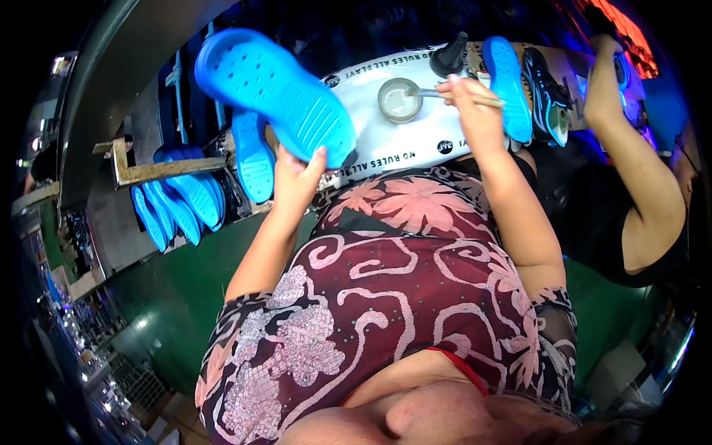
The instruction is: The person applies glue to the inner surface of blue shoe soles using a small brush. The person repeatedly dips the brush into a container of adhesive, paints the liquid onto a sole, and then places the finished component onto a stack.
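My left hand (299,174) grips the heel end of a bright blue shoe sole (274,93), which is raised and tilted with its holed, ribbed face showing. In my right hand (478,111) is a brush (486,100), held by its pale handle between thumb and fingers. Its tip reaches into a small round bowl (400,101) of whitish, translucent liquid. The bowl stands on a white printed sheet (371,141) in front of me. Behind the right hand, a dark cone-shaped object (449,55) rests on the sheet.
At left, a blue sole (253,159) lies beside the sheet, and several more (182,196) lean beneath a metal bracket (167,170). To the right are another blue sole (507,89) and a black shoe (545,93). A co-worker's arm (630,141) reaches in at far right.
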{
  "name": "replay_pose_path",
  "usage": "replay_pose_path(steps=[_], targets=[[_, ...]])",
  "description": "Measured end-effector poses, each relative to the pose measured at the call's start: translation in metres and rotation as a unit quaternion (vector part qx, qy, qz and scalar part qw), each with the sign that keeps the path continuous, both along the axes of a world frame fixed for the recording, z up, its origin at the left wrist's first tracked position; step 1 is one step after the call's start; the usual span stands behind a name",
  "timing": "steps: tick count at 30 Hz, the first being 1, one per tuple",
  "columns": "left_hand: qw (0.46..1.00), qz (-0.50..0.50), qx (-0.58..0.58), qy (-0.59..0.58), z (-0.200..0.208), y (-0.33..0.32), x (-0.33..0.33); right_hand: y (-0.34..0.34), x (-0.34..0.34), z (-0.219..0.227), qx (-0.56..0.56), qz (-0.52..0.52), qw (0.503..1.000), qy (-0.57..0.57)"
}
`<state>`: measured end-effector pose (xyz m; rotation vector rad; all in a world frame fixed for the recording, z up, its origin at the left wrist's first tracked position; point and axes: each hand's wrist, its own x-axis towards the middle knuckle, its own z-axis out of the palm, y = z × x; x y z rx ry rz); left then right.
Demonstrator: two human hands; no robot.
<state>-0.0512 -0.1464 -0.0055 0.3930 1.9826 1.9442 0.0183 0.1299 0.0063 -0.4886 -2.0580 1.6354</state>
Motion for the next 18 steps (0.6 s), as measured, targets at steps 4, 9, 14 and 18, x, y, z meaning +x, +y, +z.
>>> replay_pose_path(steps=[4,9,14,18], targets=[[0.998,0.033,-0.037,0.038,0.015,0.022,-0.001,-0.009,0.021,0.03,-0.068,0.01,0.996,0.053],[0.983,0.009,-0.039,0.18,0.012,0.033,-0.004,-0.037,0.038,0.058,0.12,0.124,0.978,0.114],[0.986,-0.007,-0.006,0.168,0.029,0.039,0.006,-0.046,0.033,0.057,0.222,0.146,0.953,0.149],[0.979,0.001,-0.004,0.202,0.03,0.037,0.006,-0.045,0.035,0.057,0.253,0.153,0.947,0.125]])
